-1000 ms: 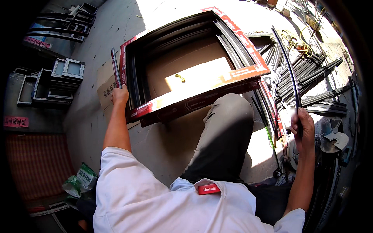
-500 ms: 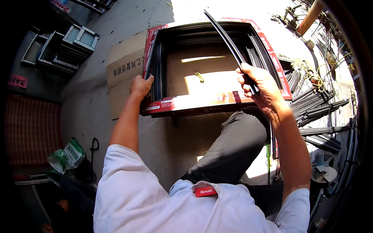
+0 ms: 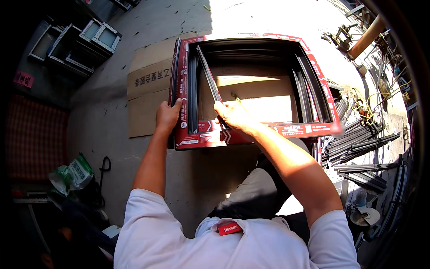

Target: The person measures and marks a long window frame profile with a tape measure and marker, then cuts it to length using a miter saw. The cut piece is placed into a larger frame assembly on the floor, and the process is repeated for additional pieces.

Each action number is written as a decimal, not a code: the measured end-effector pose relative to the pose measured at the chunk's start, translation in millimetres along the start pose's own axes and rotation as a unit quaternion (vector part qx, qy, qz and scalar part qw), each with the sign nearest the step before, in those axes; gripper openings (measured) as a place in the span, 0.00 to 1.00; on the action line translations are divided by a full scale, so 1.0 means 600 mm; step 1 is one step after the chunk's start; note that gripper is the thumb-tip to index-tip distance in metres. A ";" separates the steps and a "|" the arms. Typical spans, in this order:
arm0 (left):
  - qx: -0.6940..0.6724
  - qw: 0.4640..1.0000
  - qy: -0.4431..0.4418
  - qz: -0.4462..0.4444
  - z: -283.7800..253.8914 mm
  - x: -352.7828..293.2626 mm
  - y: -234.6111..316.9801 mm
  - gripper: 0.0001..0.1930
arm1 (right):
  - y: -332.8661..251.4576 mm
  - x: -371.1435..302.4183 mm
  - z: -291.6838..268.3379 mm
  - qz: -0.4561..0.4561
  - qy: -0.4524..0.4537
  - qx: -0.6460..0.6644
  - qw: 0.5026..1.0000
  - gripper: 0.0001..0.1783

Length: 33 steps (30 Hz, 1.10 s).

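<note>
A rectangular window-type frame [image 3: 197,140], dark inside and covered with red printed film, lies ahead of me, apparently on other frames. My left hand [image 3: 169,115] is closed round its left side, thumb on top. In my right hand [image 3: 234,115] is a long, narrow black strip [image 3: 207,69]. The strip slants over the opening near the frame's left inner side, its far end close to the far left corner. I cannot tell whether it touches the frame. More dark strips or frame edges [image 3: 302,96] show along the right inner side.
Flattened cardboard [image 3: 150,83] lies under and left of the frame. Black bars [image 3: 358,141] are piled on the right, near a yellow cable [image 3: 369,114] and a disc-bladed tool [image 3: 365,216]. Small framed panels [image 3: 106,38] are stacked far left; a green-white bag [image 3: 80,172] sits lower left.
My right hand has carried the black strip left, from the frame's right side to near its left inner side. The frame sits slightly lower and more to the right in view.
</note>
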State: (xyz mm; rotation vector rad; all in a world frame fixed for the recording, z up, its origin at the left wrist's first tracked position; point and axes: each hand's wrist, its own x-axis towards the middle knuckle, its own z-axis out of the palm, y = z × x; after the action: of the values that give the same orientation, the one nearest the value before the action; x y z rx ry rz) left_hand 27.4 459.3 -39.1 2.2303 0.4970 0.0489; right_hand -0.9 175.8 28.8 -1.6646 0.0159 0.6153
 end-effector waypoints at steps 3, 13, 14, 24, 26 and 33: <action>-0.028 1.000 0.007 0.005 0.009 0.010 0.000 0.31 | 0.015 0.025 0.022 -0.032 0.010 -0.012 0.999 0.31; -0.144 0.989 -0.031 -0.033 0.009 0.017 0.002 0.24 | 0.039 0.078 0.040 -0.024 -0.012 -0.083 0.996 0.32; -0.146 0.988 -0.028 -0.029 0.009 0.018 0.000 0.25 | 0.043 0.086 0.044 -0.033 -0.007 -0.086 0.996 0.33; -0.178 0.983 -0.038 -0.008 0.016 0.009 0.002 0.25 | 0.055 0.110 0.066 0.021 -0.030 -0.057 0.998 0.39; -0.169 0.985 -0.034 -0.016 0.009 0.005 0.007 0.24 | 0.038 0.099 0.074 0.055 -0.054 -0.020 0.997 0.40; -0.159 0.986 -0.042 -0.006 0.007 0.005 0.007 0.25 | 0.041 0.116 0.089 0.091 -0.076 -0.001 0.993 0.39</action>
State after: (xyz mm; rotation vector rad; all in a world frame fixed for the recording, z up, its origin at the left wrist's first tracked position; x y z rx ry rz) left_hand 32.4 454.7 -39.2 1.9076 0.4246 0.0259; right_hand 29.6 243.2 -24.5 -1.6244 0.0575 0.8798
